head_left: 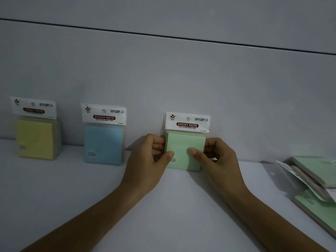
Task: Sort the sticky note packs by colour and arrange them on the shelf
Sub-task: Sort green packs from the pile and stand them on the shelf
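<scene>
Placement of the green group is in hand on the white shelf (72, 197), where a person stands a green sticky note pack (185, 148) upright against the grey wall (181, 70). The left hand (152, 157) pinches the pack's left edge, thumb on the front face and fingers curled behind; the right hand (218, 159) clamps the right edge the same way. The pack stands right of a blue pack (103, 142), itself right of a yellow pack (35, 138), all upright at the wall and well apart. More green packs (316, 179) lie flat in a loose heap at the shelf's right end, suggesting the green group is far from complete. The next move likely calls for squaring the pack so it leans steadily, releasing both hands without tipping it, then reaching right for another. The pack is a pale green square pad in clear wrap, topped by a white header card printed "STICKY NOTE" with a hanging hole; small print at its lower left is too dim to read.
</scene>
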A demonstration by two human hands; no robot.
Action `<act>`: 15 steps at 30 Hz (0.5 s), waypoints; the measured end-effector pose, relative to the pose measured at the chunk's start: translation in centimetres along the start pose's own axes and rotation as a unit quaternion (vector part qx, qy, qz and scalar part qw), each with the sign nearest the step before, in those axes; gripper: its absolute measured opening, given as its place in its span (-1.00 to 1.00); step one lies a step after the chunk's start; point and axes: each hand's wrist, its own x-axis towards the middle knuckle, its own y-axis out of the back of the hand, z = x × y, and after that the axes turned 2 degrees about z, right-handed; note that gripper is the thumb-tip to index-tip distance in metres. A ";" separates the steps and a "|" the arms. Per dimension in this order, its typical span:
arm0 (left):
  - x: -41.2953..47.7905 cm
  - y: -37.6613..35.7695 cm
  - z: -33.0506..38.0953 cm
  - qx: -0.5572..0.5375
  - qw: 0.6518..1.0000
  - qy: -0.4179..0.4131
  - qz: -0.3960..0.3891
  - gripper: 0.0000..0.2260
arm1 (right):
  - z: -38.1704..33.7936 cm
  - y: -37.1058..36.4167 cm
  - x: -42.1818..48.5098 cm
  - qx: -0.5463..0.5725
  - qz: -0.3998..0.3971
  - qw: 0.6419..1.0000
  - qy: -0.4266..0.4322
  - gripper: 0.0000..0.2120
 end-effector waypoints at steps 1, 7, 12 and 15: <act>0.0 0.0 0.0 0.004 1.000 0.001 -0.004 -0.81 | 0.0 0.1 0.0 -0.003 0.000 1.000 -0.003 -0.81; -0.1 -0.1 0.3 -0.023 1.000 0.009 0.000 -0.84 | 0.1 -0.1 0.1 -0.003 0.003 1.000 -0.006 -0.81; 0.0 -0.1 0.5 -0.040 0.999 0.018 -0.003 -0.87 | 0.0 -0.1 0.1 0.003 0.003 1.000 -0.009 -0.78; 0.1 -0.1 0.5 -0.044 0.999 0.017 -0.002 -0.87 | 0.1 0.0 0.1 0.008 0.002 1.000 -0.004 -0.78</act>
